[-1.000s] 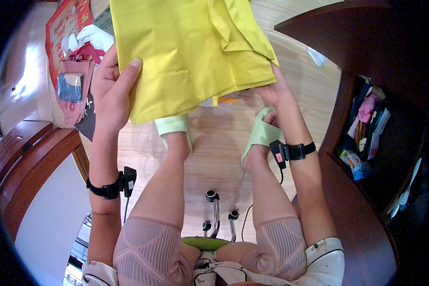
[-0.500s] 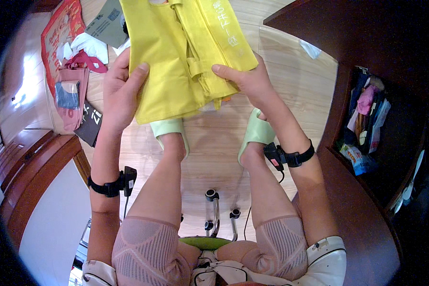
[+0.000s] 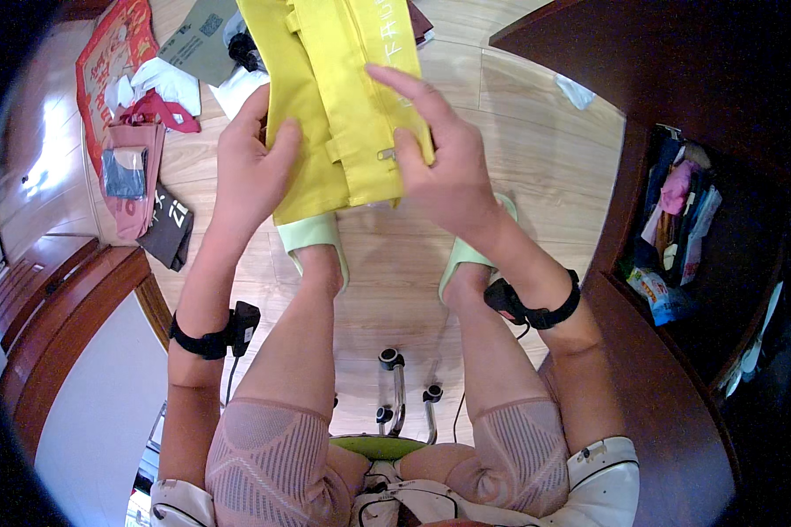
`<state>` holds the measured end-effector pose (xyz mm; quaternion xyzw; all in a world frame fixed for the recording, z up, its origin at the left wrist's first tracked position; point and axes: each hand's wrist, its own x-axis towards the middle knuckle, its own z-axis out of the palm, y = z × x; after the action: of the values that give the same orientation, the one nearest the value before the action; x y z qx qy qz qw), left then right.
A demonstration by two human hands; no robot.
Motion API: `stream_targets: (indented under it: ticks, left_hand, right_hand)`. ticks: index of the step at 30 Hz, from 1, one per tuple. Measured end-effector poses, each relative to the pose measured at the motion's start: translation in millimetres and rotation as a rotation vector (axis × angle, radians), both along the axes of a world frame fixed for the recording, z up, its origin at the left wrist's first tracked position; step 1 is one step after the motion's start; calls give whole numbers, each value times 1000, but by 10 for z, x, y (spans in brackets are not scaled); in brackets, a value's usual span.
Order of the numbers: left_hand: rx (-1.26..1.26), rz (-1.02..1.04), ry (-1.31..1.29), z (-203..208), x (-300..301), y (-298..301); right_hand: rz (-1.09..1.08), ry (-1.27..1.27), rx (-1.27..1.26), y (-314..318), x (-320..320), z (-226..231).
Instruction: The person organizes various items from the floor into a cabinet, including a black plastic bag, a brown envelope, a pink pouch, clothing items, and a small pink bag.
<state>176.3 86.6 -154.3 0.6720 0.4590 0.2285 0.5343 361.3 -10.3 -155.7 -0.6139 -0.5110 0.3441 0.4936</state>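
Observation:
A yellow cloth piece (image 3: pixel 312 123) with a long zipper, fabric loops and white lettering hangs between my hands at the top; its upper part runs out of view, and I cannot tell if it is a bag or a vest. My left hand (image 3: pixel 255 171) grips its left edge, thumb in front and fingers behind. My right hand (image 3: pixel 448 154) holds the right edge. Its index finger stretches across the cloth, and its thumb is beside the metal zipper pull (image 3: pixel 387 155). Some right fingers are hidden.
On the floor at left lie a red printed bag (image 3: pixel 105 79), a white bag (image 3: pixel 169 85), pink cloth (image 3: pixel 132 211) and a dark bag (image 3: pixel 167 230). Dark cabinet shelving (image 3: pixel 668 351) with stuffed items (image 3: pixel 677 193) stands at right. Chair casters (image 3: pixel 390 358) are between my legs.
The yellow cloth has narrowed, its right side brought leftward. My right hand has shifted left, its index finger now stretched over the cloth. My left hand has moved slightly right, still gripping.

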Motion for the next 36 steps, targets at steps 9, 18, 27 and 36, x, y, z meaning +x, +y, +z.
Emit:
stream_targets:
  ticks: [9, 18, 27, 36]
  left_hand:
    - [73, -14, 59, 53, -16, 68]
    - [8, -375, -252, 162, 5, 20]
    - [-1018, 450, -824, -115, -156, 62]
    - [-1285, 64, -1332, -369, 92, -127]
  right_hand:
    - [155, 351, -243, 87, 263, 30]
    - [-76, 471, -202, 215, 336, -246]
    - [-55, 460, -120, 224, 160, -83]
    - [-182, 133, -63, 146, 149, -123]
